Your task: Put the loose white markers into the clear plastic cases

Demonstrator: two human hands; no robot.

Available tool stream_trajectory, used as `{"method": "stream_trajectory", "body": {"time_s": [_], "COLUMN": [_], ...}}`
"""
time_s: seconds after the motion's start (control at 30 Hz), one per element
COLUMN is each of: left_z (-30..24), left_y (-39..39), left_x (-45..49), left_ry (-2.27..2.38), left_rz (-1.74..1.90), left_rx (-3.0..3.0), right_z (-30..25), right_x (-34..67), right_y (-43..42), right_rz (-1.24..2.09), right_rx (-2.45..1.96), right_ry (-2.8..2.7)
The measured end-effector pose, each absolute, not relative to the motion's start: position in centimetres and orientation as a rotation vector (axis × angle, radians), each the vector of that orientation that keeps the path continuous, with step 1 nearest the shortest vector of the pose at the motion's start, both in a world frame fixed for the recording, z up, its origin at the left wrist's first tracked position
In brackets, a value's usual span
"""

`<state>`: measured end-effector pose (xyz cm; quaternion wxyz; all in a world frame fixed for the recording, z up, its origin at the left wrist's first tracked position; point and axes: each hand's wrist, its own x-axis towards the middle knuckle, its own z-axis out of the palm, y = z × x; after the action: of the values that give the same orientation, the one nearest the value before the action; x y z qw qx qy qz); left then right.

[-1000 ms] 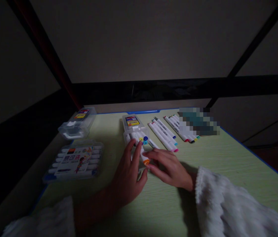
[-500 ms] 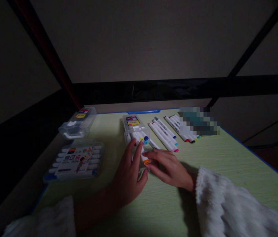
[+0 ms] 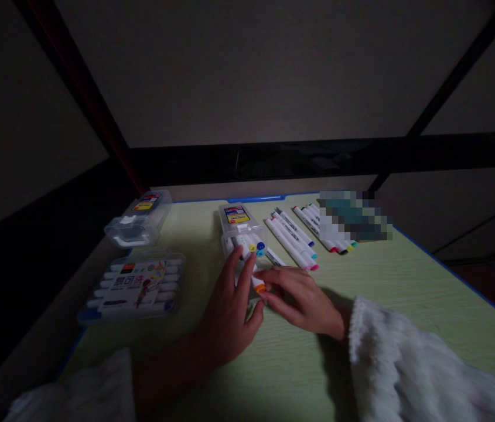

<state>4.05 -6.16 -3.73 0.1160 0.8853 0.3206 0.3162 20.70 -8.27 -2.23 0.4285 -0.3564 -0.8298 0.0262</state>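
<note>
Here's the dark wall (image 3: 247,76) filling the upper half of the frame, the green table (image 3: 388,287) spread below. White sleeves (image 3: 405,357) come in from both lower corners. Over at left, the full case (image 3: 128,287) lies flat, white pens (image 3: 167,287) lined up under its label. Now the left hand (image 3: 227,316), lower centre: fingers parted, two tips at the near side of the box (image 3: 236,217), thumb apart from them; whether the tips press, I can't tell. Just beside it, the right hand (image 3: 300,302) has thumb and fingers closed on the orange pen (image 3: 259,282). Upper left of the table, the clear case (image 3: 142,221). Right of centre, loose pens (image 3: 290,244) in two slanting groups. That orange pen sits mid-frame, orange end nearest, just below the box's blue and yellow pen ends (image 3: 260,246).
</note>
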Motion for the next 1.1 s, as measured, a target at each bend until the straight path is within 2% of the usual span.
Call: {"method": "stream_trajectory", "body": {"time_s": [1.1], "left_z": [-3.55], "left_y": [-6.24], "left_x": [4.02], "left_ry": [0.934], "left_rz": [0.917], "left_rx": [2.579], "right_z": [-2.35], "right_x": [20.73], "right_y": [-8.19], "right_rz": [0.101], "right_rx": [-0.878], "right_ry": [-2.08]}}
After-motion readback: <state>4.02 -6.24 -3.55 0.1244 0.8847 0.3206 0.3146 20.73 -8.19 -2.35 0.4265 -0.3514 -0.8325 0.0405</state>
